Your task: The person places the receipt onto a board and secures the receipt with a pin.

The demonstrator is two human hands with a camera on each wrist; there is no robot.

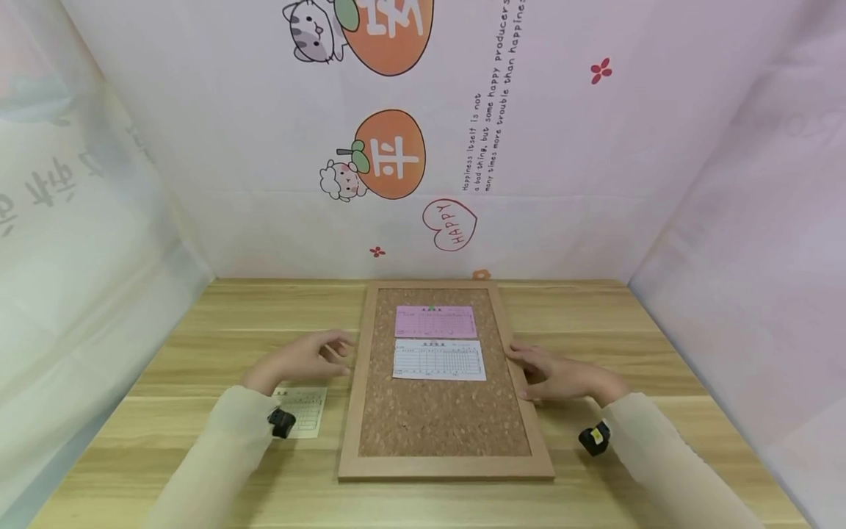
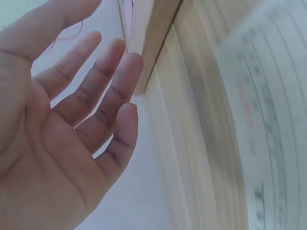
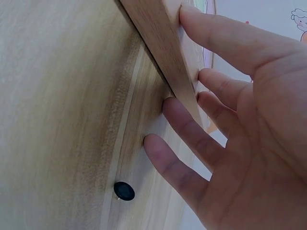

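A cork board [image 1: 443, 419] in a wooden frame lies on the table. On it a pink slip [image 1: 436, 327] has a green pin [image 1: 432, 308] at its top edge, and a white slip [image 1: 439, 361] lies just below. My left hand [image 1: 307, 360] is beside the frame's left edge, its fingers loosely bent and holding nothing. At the opposite edge, my right hand [image 1: 558, 375] touches the frame with thumb and fingertips; in the right wrist view its fingers [image 3: 184, 132] are spread along the frame's side [image 3: 158, 33].
A pale yellow printed slip [image 1: 309, 411] lies on the wooden table [image 1: 165, 426], partly covered by the left wrist. Near the right hand stands a small round black piece [image 3: 124, 190], perhaps a pin. Printed white cloth [image 1: 548, 220] hangs behind and at both sides.
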